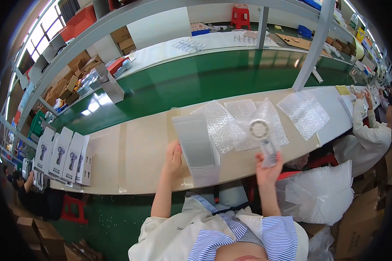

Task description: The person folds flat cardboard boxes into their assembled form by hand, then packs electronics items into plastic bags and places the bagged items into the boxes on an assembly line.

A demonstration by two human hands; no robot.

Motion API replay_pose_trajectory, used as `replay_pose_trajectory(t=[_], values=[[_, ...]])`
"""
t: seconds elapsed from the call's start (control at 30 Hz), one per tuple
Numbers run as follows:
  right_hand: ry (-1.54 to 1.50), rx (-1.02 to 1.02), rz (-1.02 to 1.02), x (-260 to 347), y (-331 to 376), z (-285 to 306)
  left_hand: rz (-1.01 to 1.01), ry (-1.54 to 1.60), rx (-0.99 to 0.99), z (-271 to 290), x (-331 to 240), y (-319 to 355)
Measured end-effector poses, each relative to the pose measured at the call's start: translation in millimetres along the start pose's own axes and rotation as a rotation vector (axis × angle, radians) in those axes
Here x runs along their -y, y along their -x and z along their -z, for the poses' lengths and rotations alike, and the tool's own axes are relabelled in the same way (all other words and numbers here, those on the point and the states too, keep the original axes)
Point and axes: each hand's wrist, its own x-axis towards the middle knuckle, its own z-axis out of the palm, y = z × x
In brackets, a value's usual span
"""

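Left hand (pixel 174 157) rests against the left side of an open grey box (pixel 195 145), fingers curled on its wall; the box stands at the near edge of the bench (pixel 135 161), open end toward the far side. Grip: a side hold on the box, not a full wrap.

Right hand (pixel 269 170) is closed around the handle of a small fan (pixel 264 141) wrapped in a clear bubble bag. The fan is upright, its round white head above the fist, held over the near edge of the bench just right of the box. Fan and box are apart.

Behind the fan, loose bubble bags (pixel 231 124) lie overlapping on the bench middle; one more bubble bag (pixel 303 111) lies apart toward the right end.

At the left end of the bench, a row of white cartons (pixel 63 156) stands leaning together, each printed with a fan picture.

Beyond the far edge runs a green belt (pixel 196 80), crossed by a grey post (pixel 311 48).

Below the right end, a large clear sack (pixel 320 193) of bubble wrap sits by cardboard boxes (pixel 357 222).

A second person (pixel 366 135) in white works at the right end; a third (pixel 30 195) sits low at the left.
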Motion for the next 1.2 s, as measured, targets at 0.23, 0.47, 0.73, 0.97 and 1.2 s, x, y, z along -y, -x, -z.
replay_pose_trajectory(t=[0.23,0.47,0.73,0.97,1.2], values=[[0.41,0.535,0.154,46.7,46.1,-98.3,0.008,-0.094,-0.161,-27.4,6.5,20.5],[0.779,0.738,0.056,42.1,42.7,-142.8,-0.564,0.073,-0.238,-37.8,-64.4,10.4],[1.764,1.254,0.243,53.7,52.3,-244.2,-0.628,0.0,-0.217,-46.2,-61.6,26.7],[2.398,1.728,0.392,-22.4,51.7,-230.0,-0.247,-0.131,-0.404,-76.3,-79.5,45.3],[1.33,1.07,1.048,12.3,37.3,-136.0,0.159,-0.16,-0.07,-12.2,-82.2,7.0]])
